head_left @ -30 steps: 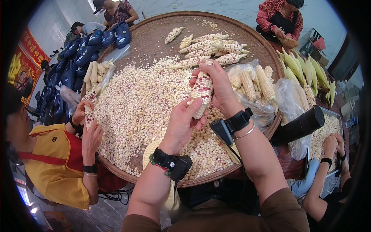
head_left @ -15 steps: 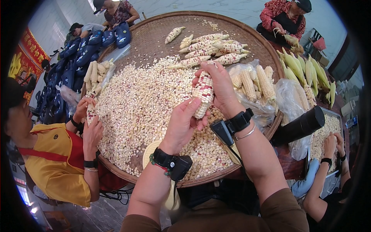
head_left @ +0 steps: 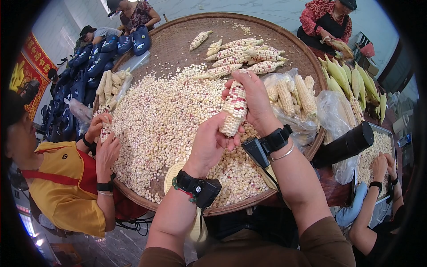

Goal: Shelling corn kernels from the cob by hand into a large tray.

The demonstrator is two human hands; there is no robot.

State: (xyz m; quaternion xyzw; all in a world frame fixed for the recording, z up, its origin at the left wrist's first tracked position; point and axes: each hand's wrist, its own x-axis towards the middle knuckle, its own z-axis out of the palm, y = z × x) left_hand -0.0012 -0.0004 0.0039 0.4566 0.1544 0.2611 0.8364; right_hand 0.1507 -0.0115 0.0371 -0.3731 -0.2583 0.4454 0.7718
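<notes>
An upright, slightly tilted corn cob (head_left: 234, 109) with white and dark red kernels is between my two hands over the wide round woven tray (head_left: 171, 38). My right hand (head_left: 254, 100) is wrapped round its upper part, thumb at the top. My left hand (head_left: 211, 140) grips its lower end from the left, fingers curled beneath. Loose white, yellowish and purple kernels (head_left: 155, 124) are spread below my hands. Beyond them lie several speckled cobs (head_left: 240, 58). Right of my right hand, pale cobs (head_left: 289, 98) rest in a plastic bag.
Co-workers are at left (head_left: 58, 187), back left (head_left: 138, 18), top right (head_left: 324, 26) and lower right (head_left: 373, 231). A black cylinder (head_left: 342, 144), husked corn (head_left: 356, 84) and a metal kernel tray (head_left: 382, 138) are at right. Dark clogs (head_left: 93, 62) are piled at left.
My left thumb has moved down slightly along the cob, exposing more of its lower kernels. The co-workers at left and top right have shifted their hands.
</notes>
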